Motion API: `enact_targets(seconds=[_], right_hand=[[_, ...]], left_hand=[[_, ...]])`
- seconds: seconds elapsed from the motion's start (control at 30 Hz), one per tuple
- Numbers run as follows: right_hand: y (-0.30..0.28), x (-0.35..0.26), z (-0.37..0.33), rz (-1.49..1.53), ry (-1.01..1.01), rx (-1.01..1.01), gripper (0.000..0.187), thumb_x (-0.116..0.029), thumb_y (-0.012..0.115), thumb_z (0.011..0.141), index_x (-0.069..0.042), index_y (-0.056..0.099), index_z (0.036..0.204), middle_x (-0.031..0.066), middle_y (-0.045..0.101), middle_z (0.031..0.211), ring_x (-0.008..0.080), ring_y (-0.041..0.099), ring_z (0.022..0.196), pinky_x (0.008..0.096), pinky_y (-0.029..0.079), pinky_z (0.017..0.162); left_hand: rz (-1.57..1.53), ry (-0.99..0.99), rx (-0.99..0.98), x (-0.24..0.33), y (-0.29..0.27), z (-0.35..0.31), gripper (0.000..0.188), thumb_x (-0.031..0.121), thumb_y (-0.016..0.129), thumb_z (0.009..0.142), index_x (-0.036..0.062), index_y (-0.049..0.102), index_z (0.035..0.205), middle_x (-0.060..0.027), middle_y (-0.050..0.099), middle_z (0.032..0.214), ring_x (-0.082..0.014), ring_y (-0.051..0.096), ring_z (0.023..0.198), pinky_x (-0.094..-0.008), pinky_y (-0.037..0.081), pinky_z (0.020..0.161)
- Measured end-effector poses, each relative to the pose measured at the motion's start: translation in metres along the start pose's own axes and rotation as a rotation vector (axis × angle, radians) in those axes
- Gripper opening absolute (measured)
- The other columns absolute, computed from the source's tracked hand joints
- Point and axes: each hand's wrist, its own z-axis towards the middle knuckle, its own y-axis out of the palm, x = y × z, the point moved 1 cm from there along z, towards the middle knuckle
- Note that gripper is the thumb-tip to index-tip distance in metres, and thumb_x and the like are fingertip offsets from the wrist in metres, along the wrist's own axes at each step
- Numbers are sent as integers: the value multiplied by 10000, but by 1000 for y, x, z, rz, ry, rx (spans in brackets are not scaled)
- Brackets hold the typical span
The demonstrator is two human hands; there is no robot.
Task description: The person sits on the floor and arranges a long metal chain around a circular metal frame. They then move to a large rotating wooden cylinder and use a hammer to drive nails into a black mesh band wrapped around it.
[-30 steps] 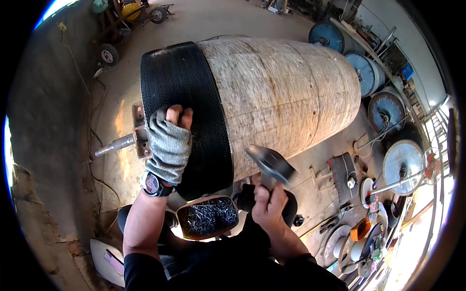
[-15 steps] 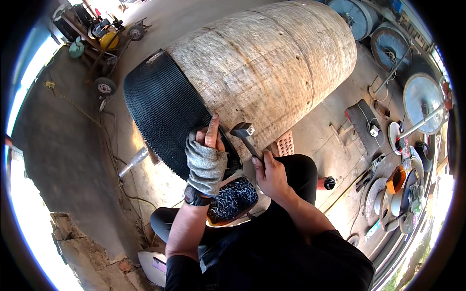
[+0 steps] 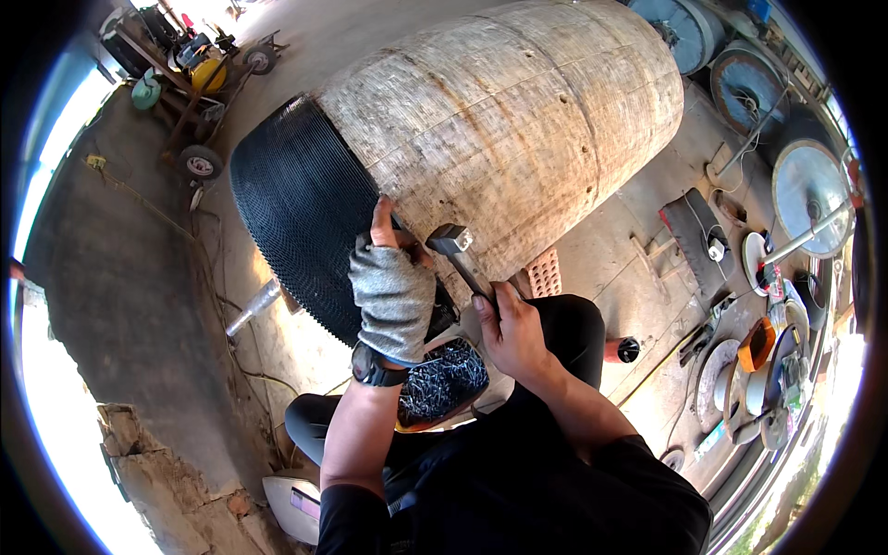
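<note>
A large pale wooden drum [image 3: 518, 111] lies in front of me, its left end wrapped in a black ribbed band [image 3: 301, 199]. My left hand [image 3: 393, 277], in a grey fingerless glove, rests at the band's edge. Its index finger stretches along the seam while the other fingers curl in; what they may pinch is hidden. My right hand [image 3: 511, 328] grips a hammer [image 3: 453, 242] by its handle, with the head close beside my left fingers. Between my legs, below my left wrist, sits a container [image 3: 421, 427] full of small, thin metal pieces that look like nails.
A perforated brick [image 3: 544, 274] stands under the drum's near side. To the right on the floor are a red and black cylinder [image 3: 622, 350], a dark cushion-like block [image 3: 692, 239] and several discs [image 3: 717, 375]. A wheeled machine [image 3: 199, 83] stands at the far left.
My left hand has slid slightly away from me along the band's edge. The hammer head has shifted a little left and away, nearer my left fingers.
</note>
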Motion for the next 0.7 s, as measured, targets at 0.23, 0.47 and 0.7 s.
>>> enact_targets(seconds=[0.23, 0.47, 0.7], right_hand=[[-6, -12, 9, -117, -17, -41, 214, -191, 605, 960, -21, 484, 1006, 177, 587, 697, 393, 618, 576, 462, 491, 494], [-5, -12, 13, -178, -60, -28, 203, -158, 610, 946, -7, 473, 946, 189, 594, 693, 397, 612, 564, 463, 491, 489], [-15, -17, 8, -63, -164, 109, 179, -150, 601, 951, -23, 475, 936, 189, 596, 652, 397, 609, 551, 468, 471, 464]], left_hand=[[121, -31, 2, 2, 8, 1, 811, 12, 764, 694, -14, 380, 1408, -90, 612, 803, -261, 620, 696, -379, 515, 629], [175, -16, 20, 6, 8, -2, 791, -7, 748, 704, -33, 365, 1396, -92, 632, 861, -284, 614, 807, -407, 511, 727], [122, 133, -37, 25, -27, -75, 746, 34, 765, 700, -18, 430, 1364, -175, 597, 1048, -354, 582, 962, -498, 469, 830]])
